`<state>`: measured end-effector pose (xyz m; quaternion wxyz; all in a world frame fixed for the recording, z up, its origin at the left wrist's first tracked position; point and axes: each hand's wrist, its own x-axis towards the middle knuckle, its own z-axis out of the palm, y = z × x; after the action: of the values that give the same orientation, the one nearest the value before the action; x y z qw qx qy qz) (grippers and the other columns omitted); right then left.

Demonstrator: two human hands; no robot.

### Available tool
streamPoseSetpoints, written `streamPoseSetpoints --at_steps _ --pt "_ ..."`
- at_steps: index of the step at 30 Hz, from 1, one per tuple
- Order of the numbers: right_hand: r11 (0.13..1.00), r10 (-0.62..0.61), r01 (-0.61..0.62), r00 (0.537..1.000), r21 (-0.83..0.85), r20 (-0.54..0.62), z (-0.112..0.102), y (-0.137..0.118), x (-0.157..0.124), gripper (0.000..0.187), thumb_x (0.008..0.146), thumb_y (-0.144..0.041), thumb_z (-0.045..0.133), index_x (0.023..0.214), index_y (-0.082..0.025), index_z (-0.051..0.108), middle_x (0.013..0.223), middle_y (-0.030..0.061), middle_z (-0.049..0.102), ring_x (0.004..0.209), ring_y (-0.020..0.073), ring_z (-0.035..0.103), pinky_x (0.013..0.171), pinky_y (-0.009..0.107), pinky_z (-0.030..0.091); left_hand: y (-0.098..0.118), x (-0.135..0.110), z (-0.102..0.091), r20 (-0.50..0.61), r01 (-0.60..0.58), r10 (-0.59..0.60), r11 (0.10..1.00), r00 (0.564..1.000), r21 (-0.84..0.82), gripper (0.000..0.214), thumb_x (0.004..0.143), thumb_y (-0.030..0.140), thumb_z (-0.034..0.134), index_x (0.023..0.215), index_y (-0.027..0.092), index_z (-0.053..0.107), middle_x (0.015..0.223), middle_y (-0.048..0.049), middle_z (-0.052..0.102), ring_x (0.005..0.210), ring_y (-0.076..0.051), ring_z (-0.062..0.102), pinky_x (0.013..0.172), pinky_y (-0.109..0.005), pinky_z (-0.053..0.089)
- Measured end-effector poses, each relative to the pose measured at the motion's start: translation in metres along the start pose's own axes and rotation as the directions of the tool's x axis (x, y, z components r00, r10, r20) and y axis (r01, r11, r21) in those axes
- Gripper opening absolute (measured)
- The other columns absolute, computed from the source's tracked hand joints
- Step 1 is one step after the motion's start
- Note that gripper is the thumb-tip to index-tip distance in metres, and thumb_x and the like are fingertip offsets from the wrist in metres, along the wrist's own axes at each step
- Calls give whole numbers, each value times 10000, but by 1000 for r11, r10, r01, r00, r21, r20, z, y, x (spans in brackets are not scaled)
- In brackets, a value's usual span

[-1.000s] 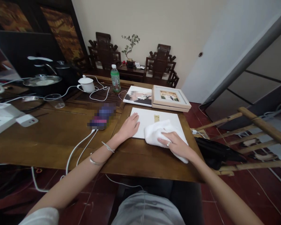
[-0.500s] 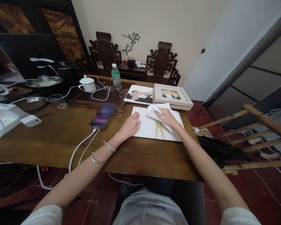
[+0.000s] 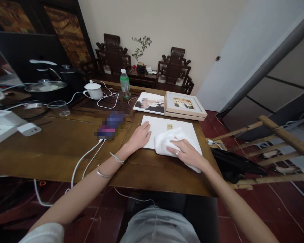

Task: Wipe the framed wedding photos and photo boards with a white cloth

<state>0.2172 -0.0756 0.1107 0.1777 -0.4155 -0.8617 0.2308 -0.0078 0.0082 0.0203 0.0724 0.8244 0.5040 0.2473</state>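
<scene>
A white rectangular board [image 3: 155, 125] lies flat on the wooden table, with a tan metal-like piece [image 3: 169, 126] fixed near its far middle. My left hand [image 3: 141, 134] rests on the board's left edge, fingers stretched out and lying flat. In my right hand [image 3: 187, 152] is a bunched white cloth [image 3: 164, 140], pressed onto the near right part of the board and hanging over its front edge. The cloth hides the lower part of the tan piece.
Behind the board lie a photo print [image 3: 150, 104] and a framed picture [image 3: 184, 105]. To the left are a phone [image 3: 110, 125] with cables, a lidded cup [image 3: 93, 90], a bottle [image 3: 125, 85], a plastic cup [image 3: 59, 108] and a pot [image 3: 45, 91]. A wooden rack [image 3: 281, 135] stands right.
My right hand has drawn the white cloth toward me, from the board's far part to its front edge. The tan piece's top now shows and its legs are covered. My left hand stays put.
</scene>
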Motion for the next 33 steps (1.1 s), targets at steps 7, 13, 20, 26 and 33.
streamPoseSetpoints --at_steps 7,13,20,26,33 --pt "998 24 -26 998 -50 -55 -6 24 42 293 947 -316 431 678 -213 486 708 14 594 724 196 549 819 323 384 -3 1 5 1 15 -15 999 1000 -29 450 938 247 361 1328 48 467 1470 -212 407 1407 -278 328 1139 -473 311" --pt "983 106 -132 976 -131 -189 -6 50 102 269 953 -333 413 803 -200 592 922 83 692 867 237 572 806 316 386 -9 1 10 -50 24 -29 995 998 -92 459 949 245 320 1359 82 446 1485 -174 404 1414 -256 317 1154 -461 289" --pt "989 39 -65 980 -129 -196 16 29 89 271 938 -290 438 701 -208 541 704 26 628 708 195 541 840 318 360 -12 2 10 -32 9 -11 998 999 -60 477 937 200 292 1353 22 442 1479 -208 397 1426 -272 283 1158 -456 286" --pt "1000 -2 2 999 16 54 0 -1 34 352 935 -331 456 608 -210 404 604 -24 503 616 149 460 675 268 347 -10 3 9 -31 -1 0 1000 1000 -27 475 929 190 297 1351 25 440 1476 -200 405 1420 -265 298 1159 -439 290" --pt "997 68 -67 997 -30 27 -12 19 41 310 945 -358 437 686 -202 506 737 18 616 723 181 530 713 287 355 -10 2 9 -39 3 -5 999 999 -44 465 930 192 314 1364 74 435 1482 -173 408 1425 -254 291 1155 -458 292"
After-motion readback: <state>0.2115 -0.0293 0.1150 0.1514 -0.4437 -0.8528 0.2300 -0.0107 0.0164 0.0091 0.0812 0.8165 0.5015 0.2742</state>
